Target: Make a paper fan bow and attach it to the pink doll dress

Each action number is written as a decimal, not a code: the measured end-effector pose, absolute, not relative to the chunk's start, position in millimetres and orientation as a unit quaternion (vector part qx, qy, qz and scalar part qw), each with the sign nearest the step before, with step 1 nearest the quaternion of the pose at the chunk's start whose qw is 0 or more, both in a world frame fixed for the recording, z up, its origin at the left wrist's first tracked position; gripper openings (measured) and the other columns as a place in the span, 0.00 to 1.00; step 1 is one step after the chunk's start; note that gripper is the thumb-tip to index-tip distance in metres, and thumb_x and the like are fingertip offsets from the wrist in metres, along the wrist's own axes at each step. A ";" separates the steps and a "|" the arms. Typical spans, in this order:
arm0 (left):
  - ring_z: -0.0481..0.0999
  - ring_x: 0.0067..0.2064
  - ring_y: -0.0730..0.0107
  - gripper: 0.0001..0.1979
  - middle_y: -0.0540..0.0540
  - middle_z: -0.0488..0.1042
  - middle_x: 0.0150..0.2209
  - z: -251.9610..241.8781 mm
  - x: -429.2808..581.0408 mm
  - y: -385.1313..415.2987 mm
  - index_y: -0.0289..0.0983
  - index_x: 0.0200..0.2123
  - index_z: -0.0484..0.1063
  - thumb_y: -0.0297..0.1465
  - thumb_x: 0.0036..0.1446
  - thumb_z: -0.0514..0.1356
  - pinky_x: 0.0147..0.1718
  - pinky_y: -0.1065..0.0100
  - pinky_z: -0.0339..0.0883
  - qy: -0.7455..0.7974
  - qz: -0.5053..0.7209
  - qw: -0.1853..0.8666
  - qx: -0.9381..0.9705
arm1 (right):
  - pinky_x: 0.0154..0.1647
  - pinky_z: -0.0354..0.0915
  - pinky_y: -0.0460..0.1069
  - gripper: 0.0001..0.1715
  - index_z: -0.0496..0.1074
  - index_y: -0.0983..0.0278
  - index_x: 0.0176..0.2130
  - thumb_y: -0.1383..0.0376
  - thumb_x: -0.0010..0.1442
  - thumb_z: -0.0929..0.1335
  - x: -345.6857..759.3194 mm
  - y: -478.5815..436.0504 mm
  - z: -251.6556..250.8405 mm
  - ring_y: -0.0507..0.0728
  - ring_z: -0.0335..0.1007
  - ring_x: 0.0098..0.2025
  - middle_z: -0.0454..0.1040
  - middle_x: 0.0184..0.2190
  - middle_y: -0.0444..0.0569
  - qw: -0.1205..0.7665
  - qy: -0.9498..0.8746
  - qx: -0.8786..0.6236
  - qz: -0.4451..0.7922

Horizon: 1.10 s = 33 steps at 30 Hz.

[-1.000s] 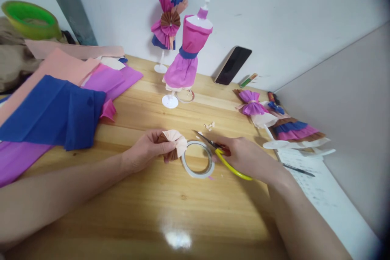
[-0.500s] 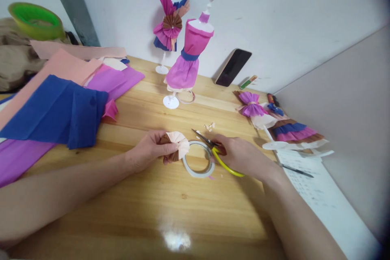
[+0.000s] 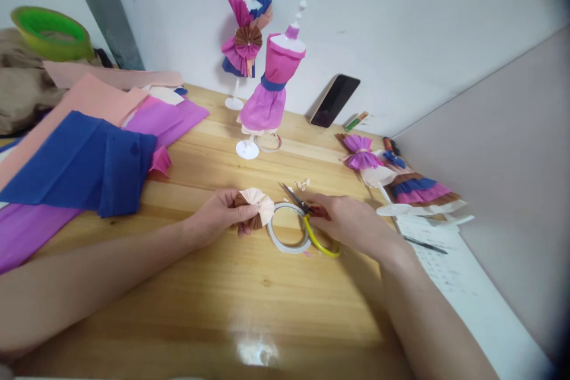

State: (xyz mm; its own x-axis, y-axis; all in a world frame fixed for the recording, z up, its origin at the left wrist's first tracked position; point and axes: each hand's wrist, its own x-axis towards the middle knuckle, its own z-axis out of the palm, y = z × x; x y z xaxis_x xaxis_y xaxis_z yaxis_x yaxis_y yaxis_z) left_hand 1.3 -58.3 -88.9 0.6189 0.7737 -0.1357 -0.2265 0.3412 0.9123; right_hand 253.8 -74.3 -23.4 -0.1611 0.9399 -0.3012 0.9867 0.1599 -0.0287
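My left hand (image 3: 219, 215) pinches a small pleated paper fan (image 3: 254, 206), peach on top and brown beneath, just above the wooden table (image 3: 231, 303). My right hand (image 3: 351, 221) grips yellow-handled scissors (image 3: 308, 222), blades pointing left toward the fan. Between the hands a white tape ring (image 3: 287, 228) lies flat on the table, and the scissors rest across its right side. A few paper scraps (image 3: 303, 183) lie behind the scissors.
Blue, magenta and peach crepe sheets (image 3: 84, 160) cover the left side. Two small mannequins in paper dresses (image 3: 271, 86) stand at the back by the wall. A phone (image 3: 335, 100) leans there. A toppled dressed mannequin (image 3: 412, 193), a purple bow (image 3: 361, 155), a pen and printed sheet lie right.
My right hand has slid left with the scissors, bringing the blades over the tape ring and nearer the fan. My left hand still holds the fan in place.
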 end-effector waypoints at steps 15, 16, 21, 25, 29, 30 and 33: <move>0.62 0.16 0.80 0.12 0.52 0.70 0.18 -64.5 -8.4 -42.9 0.34 0.21 0.68 0.35 0.47 0.64 0.15 0.77 0.53 0.434 0.222 0.641 0.593 | 0.28 0.61 0.45 0.13 0.71 0.64 0.40 0.60 0.55 0.65 285.7 -60.3 -26.7 0.52 0.67 0.27 0.73 0.27 0.44 -0.090 0.743 0.616 -0.248; 0.62 0.16 0.80 0.11 0.52 0.70 0.18 -63.0 -12.3 -37.9 0.34 0.22 0.69 0.35 0.47 0.64 0.14 0.77 0.51 0.433 0.208 0.635 0.606 | 0.29 0.61 0.45 0.13 0.72 0.64 0.40 0.61 0.55 0.65 286.8 -59.2 -27.1 0.52 0.68 0.28 0.74 0.28 0.44 -0.075 0.744 0.617 -0.244; 0.72 0.25 0.70 0.07 0.50 0.74 0.24 -65.8 -29.8 -19.1 0.35 0.30 0.74 0.32 0.46 0.63 0.23 0.73 0.60 0.453 0.186 0.519 0.700 | 0.29 0.60 0.46 0.13 0.73 0.61 0.42 0.64 0.55 0.67 285.0 -57.9 -31.1 0.54 0.72 0.31 0.77 0.31 0.46 0.012 0.748 0.632 -0.201; 0.75 0.35 0.59 0.20 0.46 0.76 0.31 -66.9 -37.0 -12.5 0.36 0.42 0.76 0.34 0.42 0.65 0.34 0.66 0.64 0.527 0.185 0.289 0.778 | 0.28 0.58 0.46 0.14 0.75 0.58 0.44 0.63 0.58 0.65 279.8 -61.3 -31.5 0.56 0.73 0.32 0.79 0.32 0.47 0.040 0.758 0.634 -0.149; 0.74 0.38 0.57 0.22 0.43 0.75 0.38 -58.1 -39.0 -11.6 0.34 0.44 0.75 0.36 0.45 0.64 0.39 0.62 0.64 0.542 0.172 0.238 0.787 | 0.28 0.56 0.47 0.12 0.77 0.60 0.40 0.63 0.59 0.65 274.8 -64.8 -27.8 0.58 0.72 0.33 0.78 0.33 0.50 0.050 0.768 0.631 -0.095; 0.73 0.36 0.60 0.18 0.43 0.74 0.37 -55.0 -38.5 -13.1 0.35 0.41 0.75 0.37 0.46 0.63 0.38 0.62 0.64 0.547 0.197 0.231 0.780 | 0.29 0.56 0.47 0.12 0.77 0.60 0.40 0.63 0.59 0.65 273.1 -66.0 -26.0 0.57 0.72 0.33 0.78 0.33 0.50 0.043 0.771 0.628 -0.095; 0.69 0.30 0.68 0.08 0.47 0.72 0.29 -46.6 -32.7 -23.1 0.36 0.26 0.70 0.34 0.52 0.58 0.32 0.67 0.61 0.526 0.287 0.263 0.756 | 0.32 0.59 0.46 0.13 0.77 0.61 0.40 0.69 0.58 0.64 265.8 -71.5 -20.2 0.55 0.71 0.33 0.77 0.34 0.49 0.025 0.812 0.562 -0.156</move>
State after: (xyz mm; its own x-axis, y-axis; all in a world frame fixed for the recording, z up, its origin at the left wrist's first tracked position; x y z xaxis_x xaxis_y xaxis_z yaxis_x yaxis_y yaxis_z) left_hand -32.7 -23.1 -46.6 0.2822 0.9464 0.1574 0.6437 -0.3084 0.7004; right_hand 265.8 -71.5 -20.2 -0.3677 0.9044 -0.2162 0.9201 0.3201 -0.2257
